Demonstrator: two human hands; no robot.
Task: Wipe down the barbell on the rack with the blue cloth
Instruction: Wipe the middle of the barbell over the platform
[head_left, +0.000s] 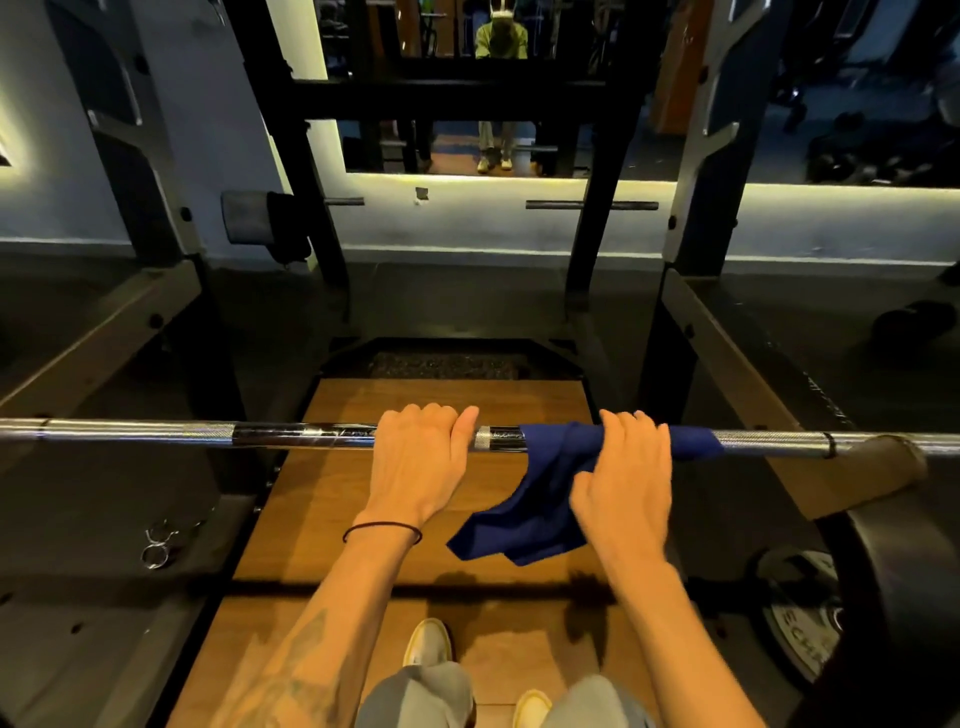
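Observation:
A chrome barbell (156, 434) lies level across the rack in front of me. My left hand (415, 457) grips its bare shaft near the middle, fingers curled over the top. A dark blue cloth (545, 467) is wrapped over the bar just to the right, one corner hanging down below it. My right hand (623, 478) grips the bar through that cloth. A black hair band circles my left wrist.
Rack uprights (150, 156) stand left and right, with slanted safety arms (88, 343) below the bar. A wooden platform (441, 405) lies under me. Weight plates (810, 623) sit low right, spring collars (161, 543) low left. A mirror ahead reflects a person.

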